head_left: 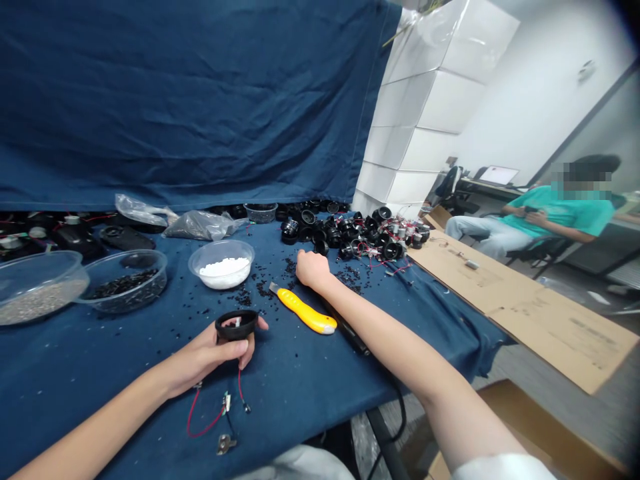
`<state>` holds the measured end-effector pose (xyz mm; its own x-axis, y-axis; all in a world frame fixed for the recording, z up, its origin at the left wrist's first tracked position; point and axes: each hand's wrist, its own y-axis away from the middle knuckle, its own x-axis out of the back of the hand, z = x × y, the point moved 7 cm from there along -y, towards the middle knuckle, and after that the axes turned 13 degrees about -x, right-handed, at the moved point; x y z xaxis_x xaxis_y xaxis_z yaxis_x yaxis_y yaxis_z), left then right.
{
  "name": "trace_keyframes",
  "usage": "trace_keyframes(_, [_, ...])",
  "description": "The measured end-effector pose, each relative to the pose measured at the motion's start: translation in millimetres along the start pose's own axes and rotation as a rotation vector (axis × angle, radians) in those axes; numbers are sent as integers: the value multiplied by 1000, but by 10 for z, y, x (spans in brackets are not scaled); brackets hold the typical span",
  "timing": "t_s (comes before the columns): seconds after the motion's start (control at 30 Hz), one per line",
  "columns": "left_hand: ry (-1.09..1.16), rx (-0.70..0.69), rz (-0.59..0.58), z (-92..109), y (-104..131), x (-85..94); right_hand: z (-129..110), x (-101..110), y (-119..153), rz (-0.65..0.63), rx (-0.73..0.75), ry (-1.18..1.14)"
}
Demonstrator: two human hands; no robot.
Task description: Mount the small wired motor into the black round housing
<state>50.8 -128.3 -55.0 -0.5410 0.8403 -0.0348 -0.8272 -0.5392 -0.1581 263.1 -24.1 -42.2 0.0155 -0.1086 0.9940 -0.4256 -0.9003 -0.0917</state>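
inspecting remotely, i find the left hand [213,350] gripping a black cup [236,332] above the blue cloth [100,347]; the right hand [313,269] curls near the yellow cutter [306,312], contents i cannot tell.

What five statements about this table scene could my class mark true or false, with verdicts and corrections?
1. The left hand holds a round black housing. True.
2. The left hand also grips a knife. False: the yellow utility knife lies on the blue cloth.
3. Small white pieces lie in a clear plastic bowl. True.
4. A heap of black parts lies beyond the right hand. True.
5. The person in the background is standing. False: the person in the teal shirt is seated.
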Motion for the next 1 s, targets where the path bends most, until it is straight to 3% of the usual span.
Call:
trace_keyframes(0.13, [103, -24, -51, 29, 16, -51, 118, 199, 49, 13, -16, -11])
trace_keyframes(0.3, [165, -40, -104, 30, 12, -153, 569, 429, 314, -61, -9, 19])
trace_keyframes(0.43, [111, -61, 7, 32, -17, -95, 861, 351, 751, -218, 45, 80])
trace_keyframes(0.6, [-56, -119, 169, 87, 0, 56, 974, 196, 1100, -327, 71, 59])
trace_keyframes(0.7, [-160, -137, 232, 116, 4, 123, 979, 177, 1087, -362, 59, -29])
trace_keyframes(0.87, [-427, -243, 234, 279, -13, 111, 1034, 227, 1055, -487, 49, -227])
trace_keyframes(1.0, [-569, -252, 287, 372, 26, 97, 1235, 353, 1264, -719, -190, -608])
